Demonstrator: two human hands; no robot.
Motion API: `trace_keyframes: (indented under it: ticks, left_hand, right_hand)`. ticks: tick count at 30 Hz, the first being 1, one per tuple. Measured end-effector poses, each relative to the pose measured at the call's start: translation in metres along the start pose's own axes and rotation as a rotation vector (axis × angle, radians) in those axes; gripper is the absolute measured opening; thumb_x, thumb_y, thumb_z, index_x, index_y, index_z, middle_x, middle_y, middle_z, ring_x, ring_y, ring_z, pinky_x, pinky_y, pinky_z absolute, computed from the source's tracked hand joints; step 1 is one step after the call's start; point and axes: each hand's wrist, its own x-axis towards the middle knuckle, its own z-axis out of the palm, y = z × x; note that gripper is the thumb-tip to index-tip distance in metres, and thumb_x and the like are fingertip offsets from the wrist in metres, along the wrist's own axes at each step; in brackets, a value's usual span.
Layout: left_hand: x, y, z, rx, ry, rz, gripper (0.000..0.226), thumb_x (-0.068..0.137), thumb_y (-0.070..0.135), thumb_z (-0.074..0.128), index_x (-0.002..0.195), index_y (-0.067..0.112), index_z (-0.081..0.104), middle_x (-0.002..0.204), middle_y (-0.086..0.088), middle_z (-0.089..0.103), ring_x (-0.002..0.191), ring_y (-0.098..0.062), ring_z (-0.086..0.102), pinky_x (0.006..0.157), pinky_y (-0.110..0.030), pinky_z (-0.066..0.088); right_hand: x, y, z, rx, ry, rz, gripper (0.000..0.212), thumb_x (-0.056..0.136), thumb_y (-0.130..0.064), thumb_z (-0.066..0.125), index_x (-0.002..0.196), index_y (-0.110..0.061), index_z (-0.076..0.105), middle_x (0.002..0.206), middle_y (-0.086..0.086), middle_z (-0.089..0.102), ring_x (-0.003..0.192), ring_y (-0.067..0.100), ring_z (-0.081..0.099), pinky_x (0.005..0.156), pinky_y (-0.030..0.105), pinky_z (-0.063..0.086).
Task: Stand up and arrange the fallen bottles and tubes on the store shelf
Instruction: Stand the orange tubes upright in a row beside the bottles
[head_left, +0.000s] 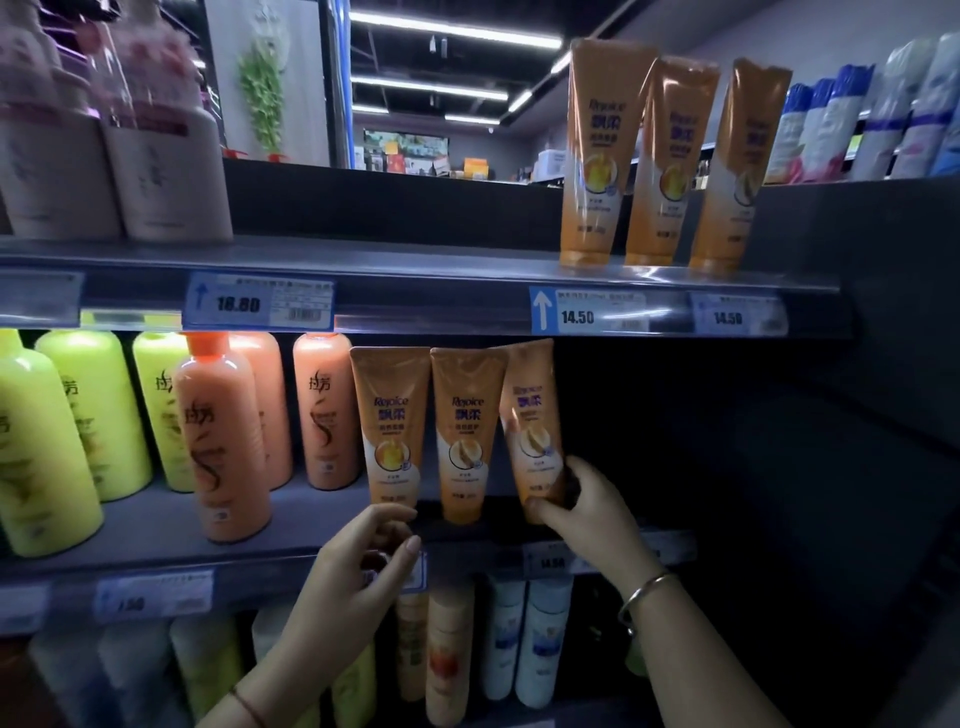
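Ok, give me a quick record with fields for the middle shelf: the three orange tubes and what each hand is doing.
place: middle shelf of a store rack
tube count: three, caps down
left tube: upright
middle tube: upright
right tube: tilted, top leaning toward the middle tube
right hand: grips the right tube near its base
left hand: fingers loosely curved just below the left tube, holding nothing
neighbours: orange bottles and yellow-green bottles standing to the left
above: top-shelf tubes, three, standing
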Motion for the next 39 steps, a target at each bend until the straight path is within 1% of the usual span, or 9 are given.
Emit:
trace_keyframes:
  ticks: [3, 8, 10, 13, 18, 21, 25, 32, 39]
  left_hand:
    - [-0.006, -0.007, -0.012, 0.016, 0.002, -0.037, 0.015, 0.088, 0.019, 0.063, 0.099, 0.029, 0.062, 0.092, 0.014, 0.066, 0.083, -0.007, 0.065, 0.067, -0.017, 0.051]
    - [-0.001, -0.010, -0.024, 0.049, 0.054, -0.007, 0.021, 0.084, 0.017, 0.068, 0.100, 0.029, 0.062, 0.088, 0.006, 0.066, 0.086, -0.007, 0.065, 0.070, -0.019, 0.053]
    - [0.008, -0.011, -0.026, 0.111, 0.110, 0.035, 0.026, 0.082, 0.018, 0.071, 0.103, 0.029, 0.060, 0.096, 0.010, 0.062, 0.091, -0.004, 0.062, 0.074, -0.020, 0.053]
    - [0.025, -0.012, -0.028, 0.168, 0.159, 0.088, 0.041, 0.080, 0.019, 0.072, 0.114, 0.032, 0.053, 0.110, 0.015, 0.053, 0.104, -0.002, 0.055, 0.084, -0.022, 0.049]
    - [0.058, -0.019, -0.030, 0.051, -0.081, -0.087, 0.074, 0.075, 0.025, 0.077, 0.136, 0.034, 0.037, 0.126, 0.015, 0.053, 0.117, -0.002, 0.051, 0.097, -0.027, 0.045]
    - [0.070, -0.021, -0.030, 0.089, -0.149, -0.126, 0.058, 0.075, 0.021, 0.077, 0.123, 0.030, 0.045, 0.115, 0.013, 0.060, 0.109, -0.006, 0.058, 0.087, -0.025, 0.053]
    - [0.073, -0.027, -0.030, 0.073, -0.157, -0.104, 0.045, 0.075, 0.019, 0.077, 0.111, 0.028, 0.052, 0.108, 0.012, 0.065, 0.102, -0.003, 0.062, 0.081, -0.023, 0.056]
    - [0.070, -0.028, -0.031, 0.051, -0.157, -0.086, 0.047, 0.076, 0.022, 0.076, 0.114, 0.030, 0.051, 0.110, 0.013, 0.065, 0.103, -0.002, 0.061, 0.076, -0.020, 0.054]
    - [0.064, -0.030, -0.035, 0.075, -0.128, -0.079, 0.050, 0.078, 0.020, 0.074, 0.119, 0.033, 0.048, 0.110, 0.018, 0.062, 0.103, 0.002, 0.059, 0.076, -0.017, 0.053]
  right_hand:
    - [-0.001, 0.003, -0.006, -0.001, 0.006, 0.019, 0.036, 0.073, -0.026, 0.079, 0.103, -0.028, 0.058, 0.095, -0.013, 0.065, 0.091, 0.007, 0.064, 0.070, 0.019, 0.047]
    - [-0.001, 0.002, -0.012, -0.018, 0.001, 0.030, 0.063, 0.078, -0.022, 0.079, 0.132, -0.013, 0.049, 0.109, -0.006, 0.058, 0.103, 0.007, 0.052, 0.077, 0.017, 0.039]
    - [0.002, 0.004, -0.011, 0.003, -0.005, 0.028, 0.071, 0.078, -0.023, 0.079, 0.139, -0.012, 0.043, 0.129, 0.004, 0.058, 0.113, 0.011, 0.052, 0.086, 0.019, 0.036]
    - [0.003, 0.007, -0.007, 0.029, -0.024, 0.033, 0.075, 0.076, -0.023, 0.080, 0.140, -0.013, 0.041, 0.132, 0.003, 0.054, 0.121, 0.016, 0.052, 0.089, 0.023, 0.036]
    - [0.007, 0.014, -0.003, 0.058, -0.066, 0.041, 0.083, 0.071, -0.024, 0.083, 0.140, -0.015, 0.039, 0.134, -0.001, 0.052, 0.118, 0.015, 0.054, 0.093, 0.026, 0.041]
    - [0.009, 0.016, -0.003, 0.067, -0.073, 0.027, 0.076, 0.072, -0.024, 0.083, 0.135, -0.017, 0.042, 0.132, 0.000, 0.055, 0.109, 0.011, 0.054, 0.090, 0.026, 0.042]
    - [0.008, 0.016, -0.001, 0.036, -0.068, 0.011, 0.078, 0.074, -0.027, 0.081, 0.139, -0.017, 0.038, 0.119, -0.007, 0.047, 0.113, 0.013, 0.050, 0.093, 0.027, 0.040]
    - [0.011, 0.022, -0.001, 0.034, -0.093, 0.010, 0.077, 0.075, -0.028, 0.080, 0.139, -0.019, 0.038, 0.144, 0.006, 0.048, 0.129, 0.023, 0.049, 0.100, 0.032, 0.042]
    - [0.012, 0.023, 0.000, 0.053, -0.112, 0.004, 0.071, 0.078, -0.023, 0.079, 0.136, -0.020, 0.038, 0.145, 0.006, 0.046, 0.131, 0.025, 0.046, 0.098, 0.030, 0.039]
